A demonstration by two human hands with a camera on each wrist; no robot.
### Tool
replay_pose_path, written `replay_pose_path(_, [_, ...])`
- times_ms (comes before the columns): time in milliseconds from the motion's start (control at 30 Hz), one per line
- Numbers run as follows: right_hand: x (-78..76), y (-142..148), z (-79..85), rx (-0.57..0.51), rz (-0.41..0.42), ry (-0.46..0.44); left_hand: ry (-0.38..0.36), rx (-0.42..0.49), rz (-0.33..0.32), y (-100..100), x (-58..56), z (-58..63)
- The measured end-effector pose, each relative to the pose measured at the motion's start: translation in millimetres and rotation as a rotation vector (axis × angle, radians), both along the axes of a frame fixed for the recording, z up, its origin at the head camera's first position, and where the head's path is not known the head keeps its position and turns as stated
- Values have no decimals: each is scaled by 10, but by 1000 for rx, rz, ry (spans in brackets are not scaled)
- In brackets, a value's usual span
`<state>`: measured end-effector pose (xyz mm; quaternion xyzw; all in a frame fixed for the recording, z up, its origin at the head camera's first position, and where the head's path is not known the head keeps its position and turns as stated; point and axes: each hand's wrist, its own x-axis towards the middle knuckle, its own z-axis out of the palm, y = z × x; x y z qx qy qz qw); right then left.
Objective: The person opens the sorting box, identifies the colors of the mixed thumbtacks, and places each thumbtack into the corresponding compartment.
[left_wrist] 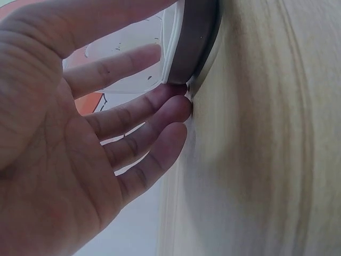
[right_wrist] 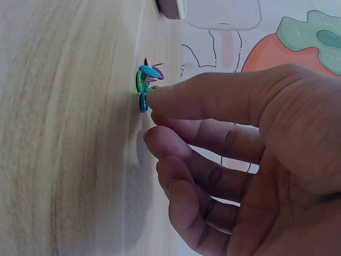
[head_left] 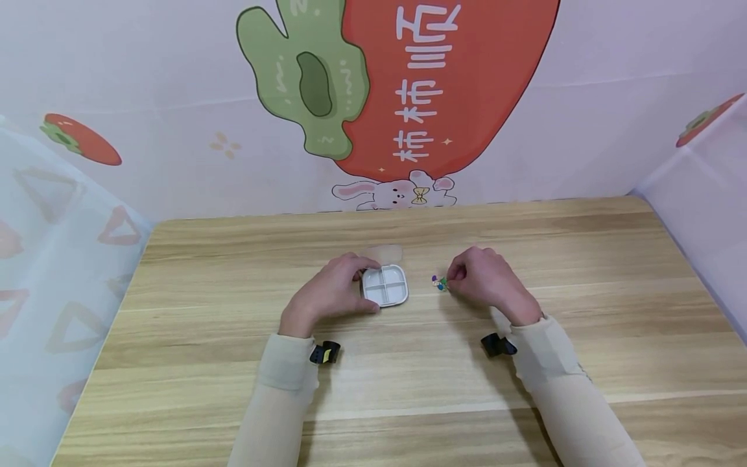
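A small white pill box (head_left: pixel 385 285) with four compartments lies on the table, its clear lid (head_left: pixel 390 253) folded back on the far side. My left hand (head_left: pixel 329 290) holds the box from the left, thumb at the near edge and index finger at the far one. In the left wrist view, the other fingers spread beside the box's dark outer side (left_wrist: pixel 194 42). To the right lies a little heap of coloured thumbtacks (right_wrist: pixel 145 72) with metal points. At this heap my right hand (head_left: pixel 481 279) pinches a green thumbtack (right_wrist: pixel 149 89) between thumb and index finger, mostly hidden by the thumb.
The wooden table (head_left: pixel 397 389) ends at a back wall covered in a printed cloth (head_left: pixel 175 162). Similar cloth hangs along the left and right sides. Each wrist carries a black strap, the left strap (head_left: pixel 325 352) and the right strap (head_left: pixel 498 345).
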<state>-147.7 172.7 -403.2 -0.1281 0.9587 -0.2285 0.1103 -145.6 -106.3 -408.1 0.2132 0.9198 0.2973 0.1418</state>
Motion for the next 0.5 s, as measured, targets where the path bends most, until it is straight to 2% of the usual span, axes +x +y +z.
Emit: replay_pose_path(500, [11, -1, -24, 6, -13, -21, -18, -8, 11, 6, 8, 7])
